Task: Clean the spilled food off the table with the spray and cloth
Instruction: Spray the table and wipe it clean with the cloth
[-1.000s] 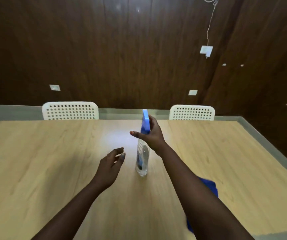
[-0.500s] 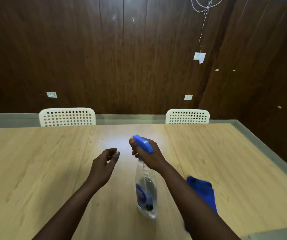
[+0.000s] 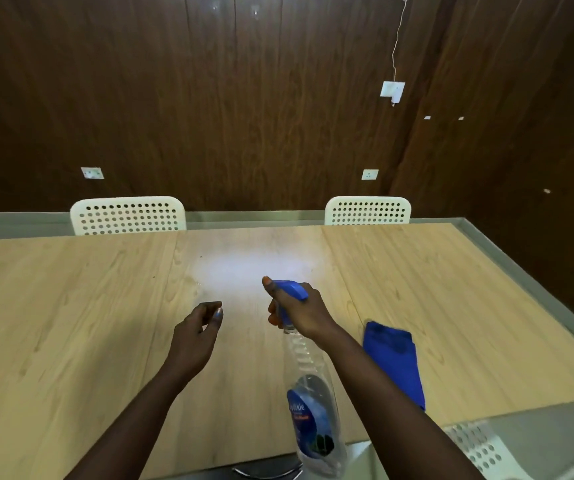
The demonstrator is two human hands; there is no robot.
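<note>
My right hand [image 3: 301, 311] grips the blue trigger head of a clear spray bottle [image 3: 315, 417], held above the light wooden table [image 3: 71, 323] with its nozzle aimed at the table's far middle and its body slanting down toward me. My left hand [image 3: 197, 332] hovers over the table to the left of the bottle, fingers loosely curled, holding nothing. A folded blue cloth [image 3: 396, 358] lies on the table just right of my right forearm. A few tiny dark specks [image 3: 201, 257] dot the wood near a bright glare patch [image 3: 251, 271].
Two white perforated chairs [image 3: 128, 216] [image 3: 368, 211] stand behind the table's far edge, against a dark wood-panelled wall. Another white perforated chair [image 3: 479, 448] shows at the near right edge. A grey floor strip runs along the table's right side.
My right hand has lifted the spray bottle off the table and drawn it toward me, tipping its nozzle forward. My left hand stayed hovering at its left.
</note>
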